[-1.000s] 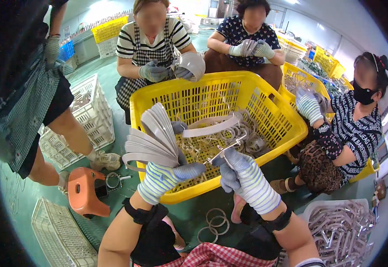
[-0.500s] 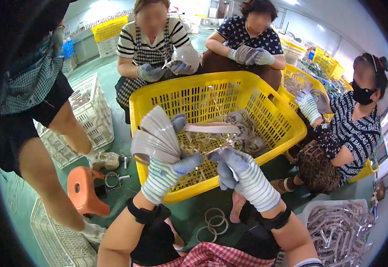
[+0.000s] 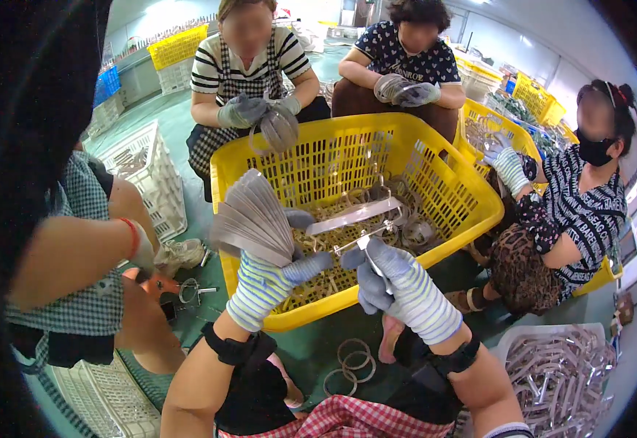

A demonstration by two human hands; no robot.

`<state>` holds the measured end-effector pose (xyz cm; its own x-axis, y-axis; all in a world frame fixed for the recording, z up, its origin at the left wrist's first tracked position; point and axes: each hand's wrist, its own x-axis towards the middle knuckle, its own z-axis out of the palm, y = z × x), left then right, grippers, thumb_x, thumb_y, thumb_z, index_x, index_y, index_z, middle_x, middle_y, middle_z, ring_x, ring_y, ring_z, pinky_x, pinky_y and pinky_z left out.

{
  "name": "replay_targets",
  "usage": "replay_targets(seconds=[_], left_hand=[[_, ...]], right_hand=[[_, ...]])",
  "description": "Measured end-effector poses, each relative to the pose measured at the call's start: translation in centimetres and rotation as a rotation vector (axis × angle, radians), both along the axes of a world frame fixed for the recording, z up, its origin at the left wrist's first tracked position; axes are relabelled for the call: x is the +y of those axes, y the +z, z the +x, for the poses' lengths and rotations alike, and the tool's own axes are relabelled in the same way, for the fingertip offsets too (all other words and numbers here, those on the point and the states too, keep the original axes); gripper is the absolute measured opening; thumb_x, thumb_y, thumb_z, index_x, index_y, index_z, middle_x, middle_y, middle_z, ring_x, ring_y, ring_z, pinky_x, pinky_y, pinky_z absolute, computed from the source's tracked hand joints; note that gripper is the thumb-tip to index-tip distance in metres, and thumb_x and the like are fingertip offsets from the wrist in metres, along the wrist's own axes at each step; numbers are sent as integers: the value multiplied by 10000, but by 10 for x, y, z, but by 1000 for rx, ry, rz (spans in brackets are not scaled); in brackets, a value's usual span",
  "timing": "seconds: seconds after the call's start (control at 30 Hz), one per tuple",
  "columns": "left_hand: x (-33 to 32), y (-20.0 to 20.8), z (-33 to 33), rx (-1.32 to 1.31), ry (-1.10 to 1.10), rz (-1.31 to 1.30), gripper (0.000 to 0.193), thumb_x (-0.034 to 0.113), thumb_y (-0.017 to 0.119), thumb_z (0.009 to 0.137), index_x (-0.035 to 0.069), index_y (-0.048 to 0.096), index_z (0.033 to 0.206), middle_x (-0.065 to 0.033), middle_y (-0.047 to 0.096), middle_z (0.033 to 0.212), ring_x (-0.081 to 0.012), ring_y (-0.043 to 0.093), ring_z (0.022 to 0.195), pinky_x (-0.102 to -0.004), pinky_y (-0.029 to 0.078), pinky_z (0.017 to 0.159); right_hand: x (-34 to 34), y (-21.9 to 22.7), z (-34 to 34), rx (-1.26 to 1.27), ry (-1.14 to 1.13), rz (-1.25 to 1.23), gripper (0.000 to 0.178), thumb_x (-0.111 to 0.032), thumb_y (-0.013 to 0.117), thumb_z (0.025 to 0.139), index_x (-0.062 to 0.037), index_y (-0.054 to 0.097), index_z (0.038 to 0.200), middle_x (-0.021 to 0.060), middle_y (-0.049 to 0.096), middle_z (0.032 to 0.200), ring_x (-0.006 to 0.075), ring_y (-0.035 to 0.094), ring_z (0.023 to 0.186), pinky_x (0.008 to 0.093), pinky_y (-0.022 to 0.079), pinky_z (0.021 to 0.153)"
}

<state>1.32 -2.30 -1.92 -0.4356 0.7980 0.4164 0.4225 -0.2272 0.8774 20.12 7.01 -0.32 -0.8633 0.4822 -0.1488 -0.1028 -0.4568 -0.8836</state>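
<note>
My left hand (image 3: 267,285), in a striped glove with grey fingers, is closed on a fanned stack of flat grey strips (image 3: 256,215). A long pale strip (image 3: 355,217) extends to the right from near its fingertips; whether the hand grips it, I cannot tell. My right hand (image 3: 402,288), gloved alike, pinches a slim metal piece with a thin crossbar (image 3: 363,241). Both hands are over the near side of a yellow basket (image 3: 318,312). Loose grey rings and thin metal parts (image 3: 413,226) lie inside it.
Two people crouch beyond the basket holding grey strips; another sits at right. A person bends at left beside an orange stool (image 3: 159,285). White crates (image 3: 159,179) stand at left, a white bin of metal strips (image 3: 555,332) at lower right. Rings (image 3: 355,359) lie on the floor.
The metal piece in my right hand now shows its crossbar, slightly apart from my left thumb. The person at left has bent down toward the stool. The striped-shirt co-worker's strips hang lower.
</note>
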Motion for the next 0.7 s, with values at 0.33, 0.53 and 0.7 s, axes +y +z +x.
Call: replay_targets(seconds=[0.33,0.53,0.7], left_hand=[[-2,-4,15,-108,58,109,323,78,775,696,56,587,957,15,570,801,-91,534,697,-236,457,647],[1,-1,12,-201,22,54,513,68,728,709,46,541,1186,-11,591,996,-76,527,750,-223,452,663],[3,2,10,-225,-81,-30,585,81,728,715,50,509,1256,-23,583,1132,-59,520,753,-215,446,657]], right_hand=[[-6,-7,-6,-107,-156,202,386,-418,553,912,-42,613,973,-30,458,567,81,440,462,229,379,466],[2,-5,0,136,-10,-127,477,-493,505,915,-38,616,1003,-38,393,524,85,375,423,263,356,454],[1,-4,0,235,130,-179,538,-523,434,935,-26,612,1043,-50,333,494,85,337,393,268,343,437]])
